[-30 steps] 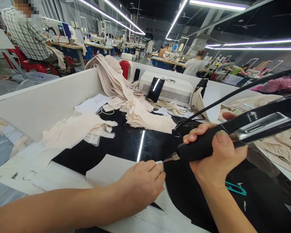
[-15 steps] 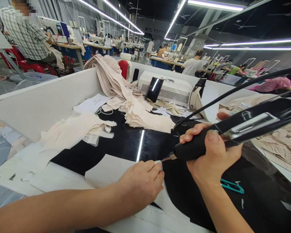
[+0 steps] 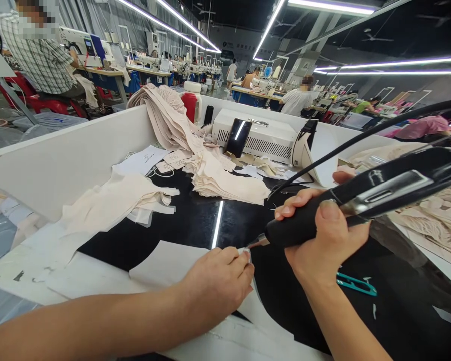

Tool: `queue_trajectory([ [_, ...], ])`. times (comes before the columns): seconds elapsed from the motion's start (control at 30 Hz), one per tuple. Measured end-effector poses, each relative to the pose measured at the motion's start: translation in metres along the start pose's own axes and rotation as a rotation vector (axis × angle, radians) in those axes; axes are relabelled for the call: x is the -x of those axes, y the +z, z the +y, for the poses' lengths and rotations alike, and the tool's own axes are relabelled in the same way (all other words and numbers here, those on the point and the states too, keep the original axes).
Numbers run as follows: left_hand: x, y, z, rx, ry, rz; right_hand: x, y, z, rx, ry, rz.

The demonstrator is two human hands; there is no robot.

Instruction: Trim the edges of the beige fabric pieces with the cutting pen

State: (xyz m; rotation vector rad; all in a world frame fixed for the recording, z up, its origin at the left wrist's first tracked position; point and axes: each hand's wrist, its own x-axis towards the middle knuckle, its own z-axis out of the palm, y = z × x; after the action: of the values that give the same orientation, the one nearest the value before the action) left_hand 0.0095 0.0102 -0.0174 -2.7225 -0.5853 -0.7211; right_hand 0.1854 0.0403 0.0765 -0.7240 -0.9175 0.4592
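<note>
My right hand (image 3: 323,240) is wrapped round a black corded hand tool (image 3: 361,198), whose metal tip (image 3: 256,242) points left and down at the edge of a white fabric piece (image 3: 165,263). My left hand (image 3: 218,283) lies on that white piece with fingers curled, its fingertips pressing the fabric's edge just under the tip. The piece rests on a glossy black worktop (image 3: 195,220).
Beige fabric piles (image 3: 218,180) and loose pieces (image 3: 113,200) lie behind, with paper slips, a white machine (image 3: 263,138), a red bottle (image 3: 191,106) and a teal thread snip (image 3: 355,285). A white wall (image 3: 71,155) bounds the table's left. Other people sit at sewing stations beyond.
The tool and my right hand have slid slightly left along the fabric edge. My left hand keeps its place on the white piece.
</note>
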Motion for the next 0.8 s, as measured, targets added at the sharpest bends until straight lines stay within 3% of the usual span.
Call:
queue_trajectory([
  [0.13, 0.0011, 0.0019, -0.0001, -0.023, 0.028, -0.06, 0.0034, 0.0005, 0.0017, -0.02, 0.017, -0.018],
  [0.67, -0.0006, 0.0025, 0.0001, -0.027, 0.025, -0.039, 0.0084, 0.0021, 0.0059, 0.02, -0.038, -0.037],
  [0.8, -0.0043, -0.0003, -0.0033, -0.025, 0.086, -0.061, 0.0043, -0.0001, 0.0018, 0.023, -0.025, -0.024],
])
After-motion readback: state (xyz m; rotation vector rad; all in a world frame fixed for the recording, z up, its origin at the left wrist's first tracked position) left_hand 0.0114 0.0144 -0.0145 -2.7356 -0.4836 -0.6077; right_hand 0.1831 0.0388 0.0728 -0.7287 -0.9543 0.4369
